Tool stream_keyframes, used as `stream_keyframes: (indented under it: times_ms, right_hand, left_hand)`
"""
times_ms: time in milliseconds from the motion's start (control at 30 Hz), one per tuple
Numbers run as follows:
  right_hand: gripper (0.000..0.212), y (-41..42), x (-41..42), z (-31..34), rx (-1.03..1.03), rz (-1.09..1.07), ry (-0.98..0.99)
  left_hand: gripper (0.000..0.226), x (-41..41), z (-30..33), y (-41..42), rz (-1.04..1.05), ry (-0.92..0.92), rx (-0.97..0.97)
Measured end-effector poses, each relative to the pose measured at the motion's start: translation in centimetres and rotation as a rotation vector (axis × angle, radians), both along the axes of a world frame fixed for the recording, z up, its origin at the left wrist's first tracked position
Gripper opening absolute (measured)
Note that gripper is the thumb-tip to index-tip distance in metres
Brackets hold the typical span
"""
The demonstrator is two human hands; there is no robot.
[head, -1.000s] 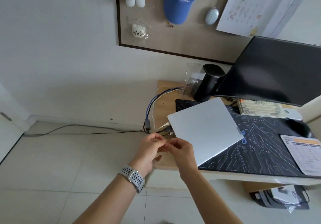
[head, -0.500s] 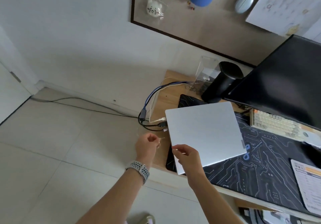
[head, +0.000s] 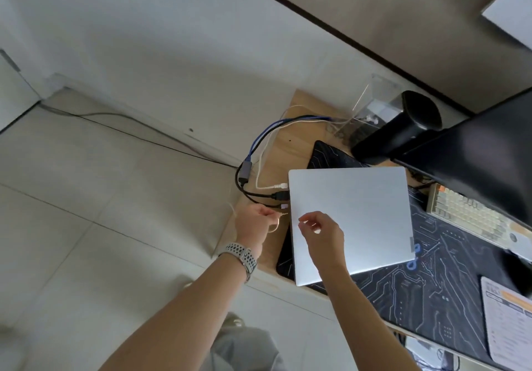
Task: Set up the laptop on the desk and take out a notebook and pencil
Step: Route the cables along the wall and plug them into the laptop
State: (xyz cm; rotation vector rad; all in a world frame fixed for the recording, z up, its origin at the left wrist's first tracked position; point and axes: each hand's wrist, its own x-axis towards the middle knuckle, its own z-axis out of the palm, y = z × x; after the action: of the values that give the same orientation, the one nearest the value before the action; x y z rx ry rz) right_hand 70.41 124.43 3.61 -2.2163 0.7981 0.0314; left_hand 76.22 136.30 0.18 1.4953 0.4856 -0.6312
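The closed silver laptop [head: 357,215] lies flat on the black circuit-pattern desk mat [head: 417,293] at the desk's left end. Three cables enter its left edge: a white one [head: 272,187], a black one [head: 276,196] and a thin one with a pale plug [head: 283,206]. My left hand [head: 253,223], with a watch on the wrist, pinches a thin beige cable [head: 275,226] just left of the laptop's edge. My right hand [head: 322,232] hovers over the lid near its left side, fingers loosely curled and apart, holding nothing.
A black monitor [head: 475,163] stands at the right, with a beige keyboard [head: 466,212] under it. A black cylinder [head: 403,128] and a clear box [head: 371,105] sit behind the laptop. A printed card [head: 509,318] lies at the right. A cable [head: 115,128] runs across the floor.
The view has swung down and to the left. My right hand has left the laptop's front-left corner and risen over the lid. My left hand stays by the cables.
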Motion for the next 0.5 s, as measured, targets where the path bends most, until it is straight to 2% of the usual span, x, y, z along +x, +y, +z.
stream_keyframes:
  times_ms: [167, 267, 400, 500]
  right_hand:
    - [0.012, 0.2, 0.8, -0.8, -0.223, 0.092, -0.027]
    - [0.013, 0.0, 0.9, -1.4, -0.308, 0.172, 0.015]
    - [0.013, -0.5, 1.4, -1.6, -0.348, 0.203, 0.025]
    - [0.011, -0.6, 1.6, -1.7, -0.29, 0.182, 0.021]
  left_hand:
    - [0.002, -0.2, -0.2, -0.7, 0.009, 0.028, -0.016]
    - [0.012, -0.4, -0.6, -0.6, 0.061, 0.059, -0.036]
    - [0.012, -0.7, -1.1, -0.7, 0.089, 0.073, -0.075]
    - [0.012, -0.7, -1.5, -0.8, 0.096, 0.069, -0.085]
